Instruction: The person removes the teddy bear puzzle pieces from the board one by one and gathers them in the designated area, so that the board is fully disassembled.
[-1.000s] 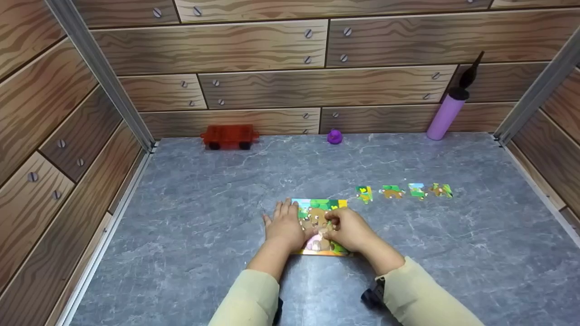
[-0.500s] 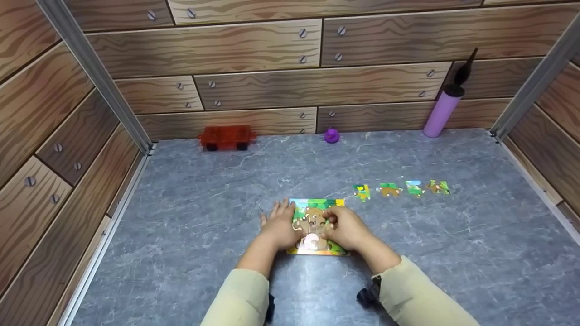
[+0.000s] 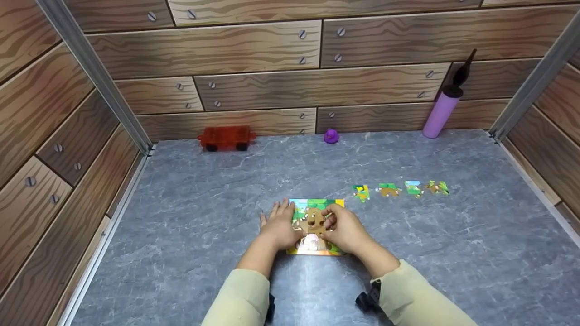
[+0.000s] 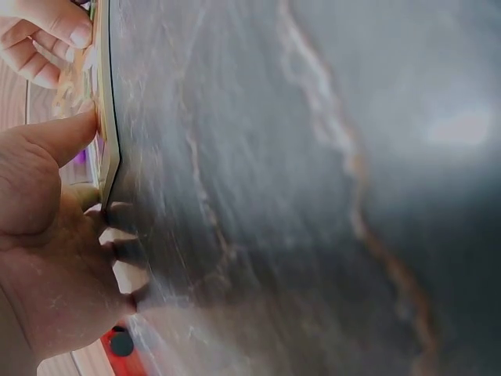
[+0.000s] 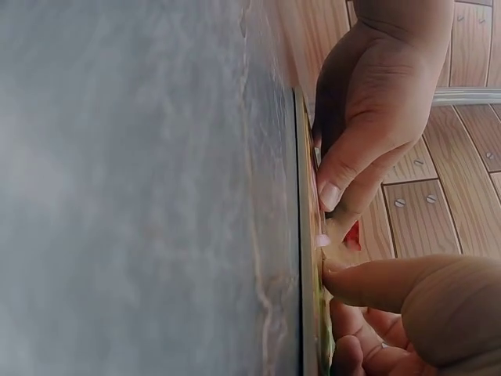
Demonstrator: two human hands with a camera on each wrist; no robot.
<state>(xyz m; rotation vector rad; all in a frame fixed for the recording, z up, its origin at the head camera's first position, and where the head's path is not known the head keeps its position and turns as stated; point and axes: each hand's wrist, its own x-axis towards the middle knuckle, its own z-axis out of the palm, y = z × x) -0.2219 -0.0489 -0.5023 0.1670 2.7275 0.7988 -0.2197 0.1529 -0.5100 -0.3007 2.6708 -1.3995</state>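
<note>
A colourful jigsaw puzzle in a flat tray (image 3: 317,202) lies in front of me. My left hand (image 3: 278,228) rests at its left edge, fingers spread and fairly straight, thumb on the puzzle's face. On the other side, my right hand (image 3: 346,228) has curled fingers and pinches a brown puzzle piece (image 3: 313,218) over the middle of the tray. In the right wrist view the tan piece (image 5: 338,249) stands at a tilt near the right thumb (image 5: 376,282). My palm hides the tray's right part.
Several loose puzzle pieces (image 3: 389,189) lie in a row to the right, beyond the tray. Along the back wall are a red toy wagon (image 3: 226,137), a purple toy duck (image 3: 331,136) and a leaning purple pump (image 3: 441,113) with a black tip.
My left hand has slid slightly left, uncovering more of the puzzle's left side. The brown piece has shifted under my right fingers. The head view has moved a little.
</note>
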